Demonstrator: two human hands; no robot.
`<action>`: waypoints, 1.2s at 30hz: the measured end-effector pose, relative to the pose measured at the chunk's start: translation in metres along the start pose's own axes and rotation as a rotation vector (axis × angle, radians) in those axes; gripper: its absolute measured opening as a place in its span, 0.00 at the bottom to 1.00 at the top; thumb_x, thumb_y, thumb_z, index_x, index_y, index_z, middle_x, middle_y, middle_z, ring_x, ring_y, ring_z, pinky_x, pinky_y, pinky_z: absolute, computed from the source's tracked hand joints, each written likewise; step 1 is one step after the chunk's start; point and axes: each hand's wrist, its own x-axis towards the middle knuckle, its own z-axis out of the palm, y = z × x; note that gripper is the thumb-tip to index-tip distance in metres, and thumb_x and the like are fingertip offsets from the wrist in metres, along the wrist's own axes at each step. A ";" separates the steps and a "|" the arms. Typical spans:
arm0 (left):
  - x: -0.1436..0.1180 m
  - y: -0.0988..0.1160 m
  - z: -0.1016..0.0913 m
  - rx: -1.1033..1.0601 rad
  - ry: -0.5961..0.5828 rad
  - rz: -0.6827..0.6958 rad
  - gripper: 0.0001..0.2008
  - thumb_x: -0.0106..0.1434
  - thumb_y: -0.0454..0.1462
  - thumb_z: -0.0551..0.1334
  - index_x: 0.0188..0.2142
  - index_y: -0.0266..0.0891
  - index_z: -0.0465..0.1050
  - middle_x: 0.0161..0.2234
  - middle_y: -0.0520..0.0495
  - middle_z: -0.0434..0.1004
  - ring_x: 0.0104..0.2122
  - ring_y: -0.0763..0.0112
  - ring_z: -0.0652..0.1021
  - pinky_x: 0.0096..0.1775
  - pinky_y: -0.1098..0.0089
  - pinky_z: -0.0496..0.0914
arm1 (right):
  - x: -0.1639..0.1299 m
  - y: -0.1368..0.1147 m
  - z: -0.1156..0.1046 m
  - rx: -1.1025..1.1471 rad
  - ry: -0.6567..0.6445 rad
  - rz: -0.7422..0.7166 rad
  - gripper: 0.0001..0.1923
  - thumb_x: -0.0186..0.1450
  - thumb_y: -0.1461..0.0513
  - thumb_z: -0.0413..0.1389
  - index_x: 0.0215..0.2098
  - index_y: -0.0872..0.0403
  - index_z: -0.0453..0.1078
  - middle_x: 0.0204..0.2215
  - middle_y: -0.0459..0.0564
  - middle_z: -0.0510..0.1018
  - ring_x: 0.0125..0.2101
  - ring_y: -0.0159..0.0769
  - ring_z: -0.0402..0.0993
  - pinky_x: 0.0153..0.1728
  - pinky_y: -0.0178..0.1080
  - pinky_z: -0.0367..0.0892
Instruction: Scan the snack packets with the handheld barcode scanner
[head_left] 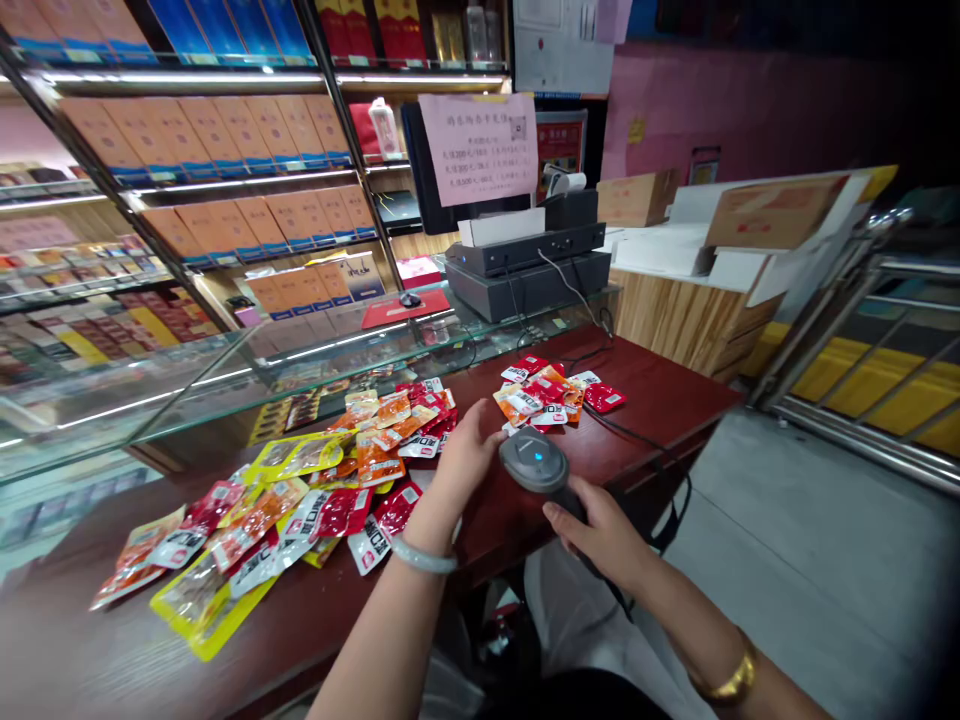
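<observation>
My right hand [600, 535] grips the handle of a dark grey barcode scanner [534, 460], which has a small blue light on its top. My left hand [466, 462], a pale bangle at its wrist, hovers just left of the scanner head. Its thumb and forefinger are apart, and nothing shows between them. To its left spreads a heap of snack packets [345, 510] in red, orange, white and yellow. Beyond the scanner lies a smaller pile of red, orange and white packets [540, 395].
The dark red table [645, 400] meets a glass display counter [225, 400]. A cash drawer [525, 285] and a monitor with a paper notice [484, 150] stand behind. The scanner's black cable [637, 440] hangs over the right table edge. Cardboard boxes [776, 210] and a metal railing [862, 350] are at right.
</observation>
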 end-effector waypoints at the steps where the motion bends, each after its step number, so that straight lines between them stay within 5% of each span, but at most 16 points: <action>1: -0.005 -0.005 -0.009 0.166 0.044 0.028 0.28 0.65 0.33 0.64 0.64 0.33 0.66 0.58 0.29 0.77 0.58 0.51 0.78 0.60 0.52 0.70 | -0.001 0.002 -0.001 0.004 -0.002 0.007 0.17 0.70 0.50 0.57 0.45 0.55 0.72 0.19 0.41 0.72 0.19 0.33 0.66 0.23 0.35 0.65; 4: -0.023 -0.023 -0.040 0.598 0.124 0.062 0.28 0.65 0.29 0.57 0.65 0.30 0.68 0.62 0.29 0.74 0.65 0.47 0.70 0.65 0.50 0.62 | -0.004 0.008 -0.002 0.016 0.000 0.042 0.17 0.70 0.50 0.57 0.45 0.56 0.72 0.18 0.39 0.70 0.18 0.32 0.66 0.22 0.34 0.63; 7: -0.031 -0.041 -0.061 0.838 0.071 0.036 0.32 0.62 0.28 0.58 0.66 0.34 0.69 0.68 0.31 0.65 0.71 0.43 0.61 0.69 0.42 0.53 | -0.005 0.010 0.002 0.014 0.004 0.047 0.18 0.70 0.50 0.58 0.47 0.55 0.72 0.19 0.40 0.72 0.19 0.32 0.68 0.23 0.34 0.65; 14: -0.021 -0.060 -0.077 0.906 -0.002 0.063 0.25 0.67 0.31 0.55 0.57 0.52 0.79 0.68 0.41 0.67 0.71 0.42 0.59 0.67 0.32 0.46 | -0.003 0.005 0.012 0.028 -0.025 -0.023 0.16 0.69 0.51 0.60 0.46 0.55 0.74 0.21 0.43 0.74 0.23 0.35 0.72 0.26 0.34 0.67; 19: -0.048 -0.042 -0.073 0.861 0.030 0.142 0.27 0.65 0.30 0.56 0.58 0.55 0.78 0.66 0.44 0.71 0.70 0.46 0.64 0.69 0.36 0.47 | -0.004 0.006 0.007 0.019 -0.008 -0.030 0.17 0.69 0.51 0.60 0.47 0.55 0.75 0.24 0.44 0.76 0.27 0.37 0.75 0.29 0.36 0.69; 26: -0.114 -0.031 -0.051 0.593 -0.229 0.024 0.33 0.62 0.26 0.53 0.62 0.52 0.74 0.66 0.47 0.71 0.66 0.56 0.70 0.68 0.43 0.57 | -0.008 0.005 -0.001 -0.002 0.015 0.007 0.19 0.68 0.51 0.61 0.50 0.55 0.75 0.24 0.46 0.78 0.28 0.40 0.77 0.29 0.37 0.70; 29: -0.117 -0.029 -0.050 0.555 -0.141 -0.053 0.26 0.67 0.34 0.56 0.63 0.44 0.73 0.63 0.42 0.75 0.62 0.56 0.75 0.63 0.52 0.67 | -0.010 0.005 0.000 -0.006 0.017 0.015 0.20 0.69 0.51 0.60 0.52 0.55 0.75 0.24 0.47 0.79 0.28 0.40 0.78 0.30 0.38 0.71; 32: -0.110 -0.027 -0.048 0.730 0.012 -0.091 0.27 0.69 0.48 0.58 0.59 0.33 0.76 0.55 0.31 0.79 0.56 0.45 0.77 0.57 0.51 0.70 | -0.012 0.005 0.003 -0.010 -0.006 -0.001 0.19 0.69 0.51 0.60 0.50 0.55 0.75 0.23 0.46 0.79 0.27 0.39 0.77 0.30 0.37 0.71; 36: -0.102 -0.027 -0.041 0.852 0.001 -0.128 0.22 0.66 0.50 0.62 0.47 0.34 0.77 0.48 0.30 0.80 0.52 0.41 0.77 0.50 0.52 0.70 | -0.016 0.004 0.009 -0.016 -0.023 -0.016 0.17 0.69 0.50 0.60 0.46 0.55 0.74 0.23 0.46 0.78 0.27 0.38 0.76 0.29 0.36 0.70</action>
